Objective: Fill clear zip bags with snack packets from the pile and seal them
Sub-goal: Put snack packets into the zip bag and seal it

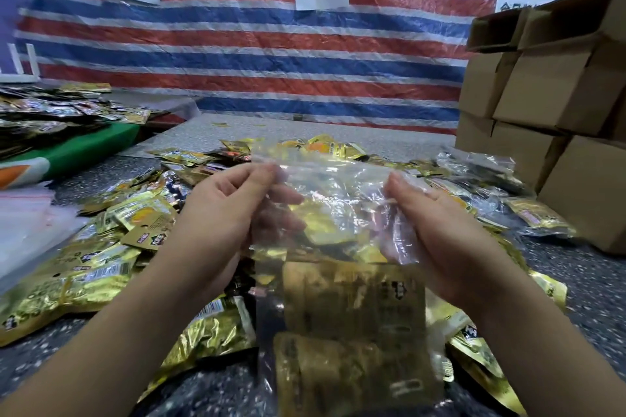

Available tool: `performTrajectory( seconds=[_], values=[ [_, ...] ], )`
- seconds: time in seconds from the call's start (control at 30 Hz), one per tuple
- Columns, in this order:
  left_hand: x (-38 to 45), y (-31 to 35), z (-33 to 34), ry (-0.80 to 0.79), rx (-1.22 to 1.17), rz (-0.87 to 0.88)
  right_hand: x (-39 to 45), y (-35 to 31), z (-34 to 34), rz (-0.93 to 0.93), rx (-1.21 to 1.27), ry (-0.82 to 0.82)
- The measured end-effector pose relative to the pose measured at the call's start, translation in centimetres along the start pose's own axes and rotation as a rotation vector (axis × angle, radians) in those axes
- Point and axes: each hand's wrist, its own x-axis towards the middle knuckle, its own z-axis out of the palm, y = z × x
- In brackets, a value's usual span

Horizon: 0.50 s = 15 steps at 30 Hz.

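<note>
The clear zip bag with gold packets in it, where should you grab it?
Pinch the clear zip bag at its top edge, one hand at each corner, coming from the sides: the weight hangs below, so the mouth stays straight. The left hand and right hand hold it there.

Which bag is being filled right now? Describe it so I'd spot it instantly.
Start at the striped red, white and blue tarp wall, then drop to the pile of gold foil snack packets below. The clear plastic zip bag is held up between the left hand and right hand, gold packets showing inside.
</note>
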Motion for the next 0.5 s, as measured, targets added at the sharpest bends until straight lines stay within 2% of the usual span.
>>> performTrajectory(
  seconds=[0.1,0.3,0.43,0.5],
  values=[
    [0.1,-0.4,0.0,0.034,-0.009,-0.036,0.4,0.2,-0.6,-0.063,-0.120,0.060],
    [-0.2,-1.0,0.5,-0.010,0.062,-0.024,0.4,-0.5,-1.7,-0.233,-0.025,0.065],
    [-0.3,-1.2,0.6,-0.026,0.085,0.025,0.0,-1.0,-1.9,-0.469,-0.473,0.319],
    [-0.3,-1.2,0.7,-0.014,0.103,0.057,-0.2,-1.8,-1.5,-0.569,-0.715,0.385]
  ],
)
